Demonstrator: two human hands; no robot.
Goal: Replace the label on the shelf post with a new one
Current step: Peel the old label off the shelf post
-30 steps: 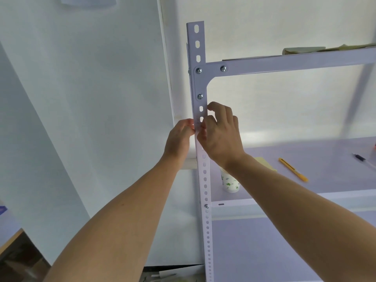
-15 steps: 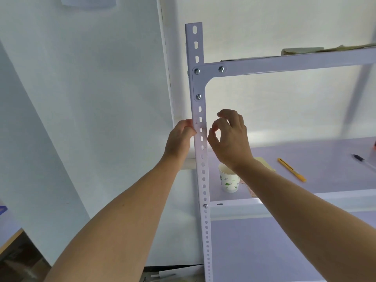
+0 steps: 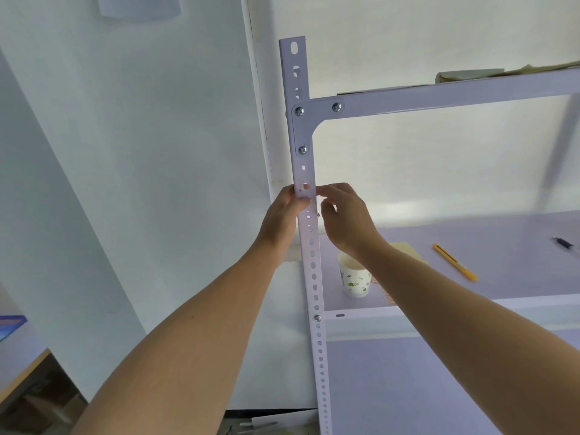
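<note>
Since half a second ago my right hand (image 3: 343, 219) has drawn back in toward the shelf post (image 3: 309, 233), its fingertips now just beside the post's right edge, where before it hung a little apart. My left hand (image 3: 284, 215) has stayed put on the post's left edge.

Both arms reach up and forward, forearms rising from the bottom of the view. The left grip is clenched on the post, thumb pressed across its front face below the lowest bracket screw. The right grip is half curled, thumb and forefinger pinched close together; whether they hold anything I cannot tell.

A paper cup (image 3: 354, 277) with green print stands upright on the shelf (image 3: 470, 246) behind the post, partly hidden by my right wrist; I see nothing inside it from here.

The label itself I cannot make out clearly: there is only a scuffed, slightly marked patch on the post face just above my left thumb, between the two grips. A yellow utility knife (image 3: 455, 262) lies on the shelf, well to the right.
</note>
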